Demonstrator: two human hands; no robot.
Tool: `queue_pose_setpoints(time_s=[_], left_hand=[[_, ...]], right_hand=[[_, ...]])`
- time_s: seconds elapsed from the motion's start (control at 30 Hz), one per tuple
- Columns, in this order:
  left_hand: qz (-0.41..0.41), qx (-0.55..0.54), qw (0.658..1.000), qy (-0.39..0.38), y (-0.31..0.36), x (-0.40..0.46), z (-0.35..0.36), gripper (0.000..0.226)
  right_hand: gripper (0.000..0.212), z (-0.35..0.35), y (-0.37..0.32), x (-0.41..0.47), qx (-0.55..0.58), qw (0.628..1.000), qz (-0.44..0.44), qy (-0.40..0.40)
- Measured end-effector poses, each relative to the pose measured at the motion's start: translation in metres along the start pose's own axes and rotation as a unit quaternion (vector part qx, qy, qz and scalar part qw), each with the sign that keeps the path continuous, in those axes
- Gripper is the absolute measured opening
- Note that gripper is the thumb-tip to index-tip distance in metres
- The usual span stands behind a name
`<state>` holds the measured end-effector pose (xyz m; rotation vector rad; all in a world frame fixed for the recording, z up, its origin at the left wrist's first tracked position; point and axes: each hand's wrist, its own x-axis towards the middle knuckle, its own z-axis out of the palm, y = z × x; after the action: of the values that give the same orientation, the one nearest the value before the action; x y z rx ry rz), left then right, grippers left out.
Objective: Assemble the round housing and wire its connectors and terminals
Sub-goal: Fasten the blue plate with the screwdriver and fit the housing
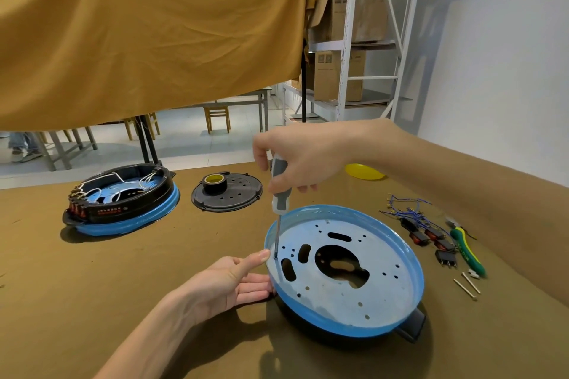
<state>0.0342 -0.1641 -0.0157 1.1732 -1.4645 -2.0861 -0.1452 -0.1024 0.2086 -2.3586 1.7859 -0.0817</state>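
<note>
- A round housing (345,271), blue-rimmed with a pale perforated metal plate inside, lies on a brown table (154,271) at near right, tilted slightly on its black base.
- The right hand (304,157) is clenched around the grey-and-white handle of a screwdriver (279,194), held upright, its shaft running down to the plate just inside the housing's left rim.
- The left hand (228,283) is relaxed and flat against the housing's left edge, fingers straight; the forefinger tip touches the rim right beside the screwdriver's tip.
- A black tab sticks out from under the housing at its near right.
- To the right of the housing lie black switches (431,240) with red faces, joined to a tangle of blue wires (403,208).
- Green-and-yellow pliers (466,251) lie just beyond the switches, and long screws (466,284) rest near the plier handles.
- A second housing (123,203), black wall on a blue rim, sits at far left with white wires and red switches fitted.
- Between the two housings, farther back, a black round cover (228,194) carries a roll of tape (214,182).
- A yellow dish (365,172) shows partly behind the right forearm.
- A mustard cloth (147,34) hangs across the background; metal shelving (351,40) with cardboard boxes stands at right, and wooden stools stand beyond the table.
</note>
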Motion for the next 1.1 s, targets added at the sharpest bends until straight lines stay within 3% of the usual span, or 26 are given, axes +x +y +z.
queue_pose_setpoints(time_s=[0.07, 0.2, 0.3, 0.4, 0.53, 0.63, 0.73, 0.87, 0.97, 1.1], left_hand=[[0.003, 0.000, 1.000, -0.004, 0.000, 0.000, 0.000, 0.126], [0.005, 0.003, 1.000, -0.002, 0.000, -0.001, 0.001, 0.125], [0.001, -0.004, 1.000, 0.006, 0.001, -0.002, 0.002, 0.124], [0.000, -0.003, 1.000, 0.008, 0.002, -0.002, 0.003, 0.127], [0.000, -0.005, 1.000, 0.008, 0.001, -0.003, 0.002, 0.129], [0.001, -0.005, 1.000, 0.006, 0.001, -0.003, 0.003, 0.127], [-0.002, -0.005, 1.000, 0.009, 0.002, -0.004, 0.004, 0.129], [-0.001, -0.007, 1.000, 0.012, 0.003, -0.006, 0.005, 0.130], [-0.003, -0.007, 1.000, 0.010, 0.003, -0.006, 0.005, 0.126], [-0.006, -0.004, 1.000, 0.012, 0.003, -0.005, 0.005, 0.122]], right_hand=[[0.020, 0.003, 0.000, 0.003, -0.032, 0.999, 0.005, 0.024], [0.044, 0.003, 0.000, 0.006, -0.091, 0.994, 0.045, 0.041], [0.028, -0.003, -0.001, 0.000, -0.012, 0.999, 0.038, -0.014], [0.021, 0.000, -0.002, -0.003, -0.012, 1.000, 0.019, -0.004], [0.035, 0.005, -0.003, -0.002, -0.047, 0.998, 0.037, 0.029], [0.026, 0.001, -0.002, -0.005, 0.008, 0.999, 0.032, -0.009], [0.023, 0.006, 0.001, -0.004, 0.013, 1.000, 0.023, 0.016], [0.039, 0.006, 0.000, 0.002, -0.022, 0.998, 0.044, 0.027], [0.026, -0.001, 0.000, -0.002, 0.016, 0.999, 0.037, -0.019], [0.027, 0.003, 0.003, -0.003, -0.018, 0.999, 0.042, 0.019]])
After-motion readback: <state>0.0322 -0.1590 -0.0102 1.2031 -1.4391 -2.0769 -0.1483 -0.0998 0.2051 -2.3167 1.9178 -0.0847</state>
